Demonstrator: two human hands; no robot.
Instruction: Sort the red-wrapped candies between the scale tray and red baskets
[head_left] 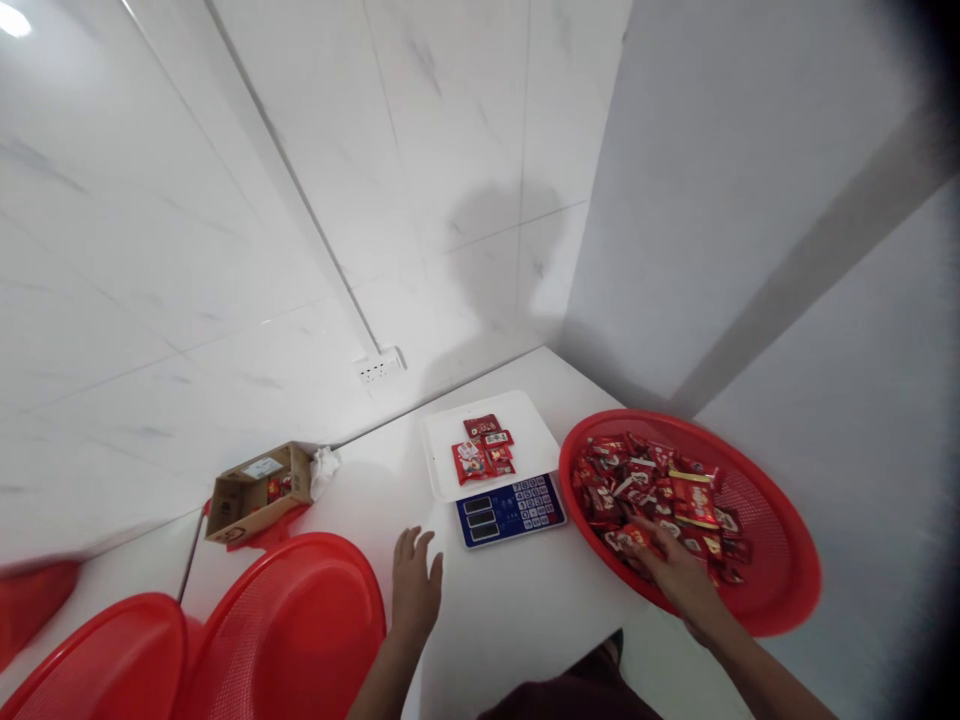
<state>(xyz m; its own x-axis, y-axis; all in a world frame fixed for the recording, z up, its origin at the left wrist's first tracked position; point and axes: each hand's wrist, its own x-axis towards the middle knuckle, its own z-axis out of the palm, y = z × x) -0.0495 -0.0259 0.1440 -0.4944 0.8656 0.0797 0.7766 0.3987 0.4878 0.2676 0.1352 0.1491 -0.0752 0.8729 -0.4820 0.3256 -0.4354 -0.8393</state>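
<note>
My right hand [671, 575] reaches over the near rim of a red plastic basket [780, 560], its fingers closed on a small red packet [637, 535]. Under and around it lies a heap of red snack packets [652, 480], some with gold bands. My left hand [418, 580] hovers above the white table, fingers apart and holding nothing. Just beyond it stands a weighing scale [510, 510] with a blue keypad panel and dark displays. On the scale's white tray [442, 440] rest several red packets [487, 450] of different sizes.
Two red baskets [315, 620] stand at the lower left, side by side. Behind them is an open cardboard box [259, 495] with red packets inside, beside crumpled white paper [324, 470]. Walls border the table [525, 610] at the back and right; a socket [380, 366] sits low on the tiles.
</note>
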